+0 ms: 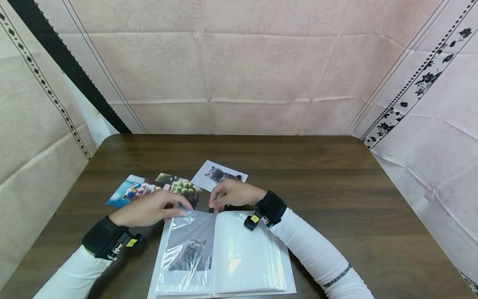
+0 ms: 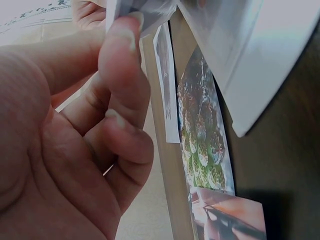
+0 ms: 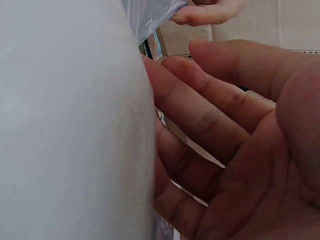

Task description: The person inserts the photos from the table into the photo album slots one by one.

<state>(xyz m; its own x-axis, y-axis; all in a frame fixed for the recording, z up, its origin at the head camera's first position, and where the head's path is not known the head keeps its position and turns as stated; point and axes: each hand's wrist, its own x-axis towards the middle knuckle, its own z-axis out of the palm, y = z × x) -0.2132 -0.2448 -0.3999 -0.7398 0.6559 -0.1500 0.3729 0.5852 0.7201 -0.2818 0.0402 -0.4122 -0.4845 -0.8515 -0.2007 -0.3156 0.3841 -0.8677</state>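
A photo album (image 1: 257,249) lies open on the table, with clear plastic pockets. Its left page (image 1: 186,232) carries a picture of a grey kitten (image 1: 192,253) under shiny film; the right page is blank white. At the top edge of the left page, my left hand (image 1: 149,207) pinches the page's plastic between thumb and index finger, seen close in the left wrist view. My right hand (image 1: 237,193) hovers by the top of the album's middle. In the right wrist view its fingers (image 3: 200,115) are loosely bent beside a white page (image 3: 75,125), thumb apart from them.
Beyond the album lie loose photos: a blue one (image 1: 123,193) partly under the left hand, one of green succulents (image 1: 183,189), and a white one with a grey kitten (image 1: 220,174). The brown wooden table (image 1: 336,199) ends at a pale cloth backdrop (image 1: 261,74).
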